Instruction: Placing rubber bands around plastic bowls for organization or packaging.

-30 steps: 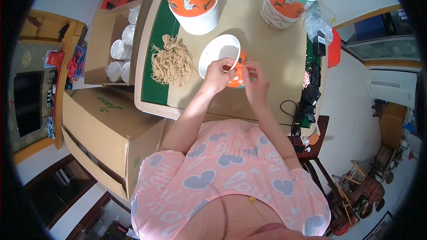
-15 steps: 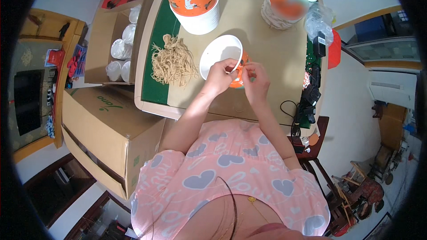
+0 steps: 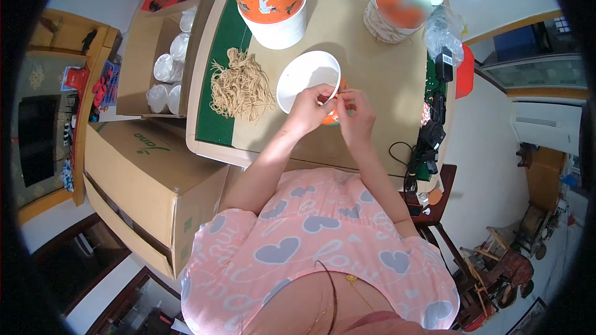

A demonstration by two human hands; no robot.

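your pinch at rim of paper cup (image 3: 304, 77) may slip if left hand (image 3: 307, 111) loosens; pressing too hard could bend wall. left fingers closed on rim. right hand (image 3: 357, 118) close beside orange outer side, fingers bent; whether they pinch something, cannot tell. cup is tilted, opening toward your left, just beyond left hand. beige cord pile (image 3: 242, 87) lies farther left on tabletop (image 3: 385, 80).

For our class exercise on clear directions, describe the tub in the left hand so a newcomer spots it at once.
Start at the green table before the person. Right of the beige string pile, the left hand holds the tub. Unlike the bottom-up stacks farther back, this single one shows its open white inside.
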